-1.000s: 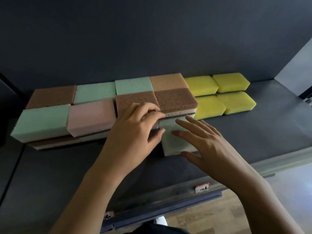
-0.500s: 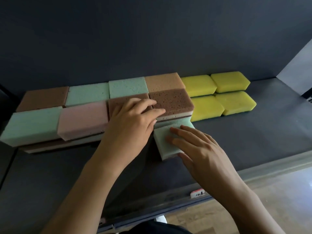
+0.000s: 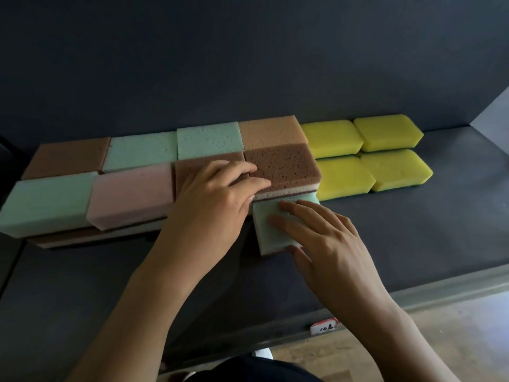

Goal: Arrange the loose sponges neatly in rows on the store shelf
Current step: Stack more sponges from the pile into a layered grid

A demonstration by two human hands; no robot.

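A pale green sponge lies on the dark shelf, its far end tucked under the brown sponge of the front row. My right hand lies flat on the green sponge, fingers straight, thumb against its near edge. My left hand rests on another brown sponge beside it, fingers loosely bent over its top and onto the neighbouring brown one. Left of them sit a pink sponge and a green sponge, stacked on lower sponges.
A back row holds brown, green, green and tan sponges. Several yellow sponges lie in two rows at the right. The shelf's metal front rail carries a small price tag. A dark back wall rises behind.
My right hand has pushed the green sponge a little farther under the brown one. My left hand stays on the brown sponges. The view shifted slightly.
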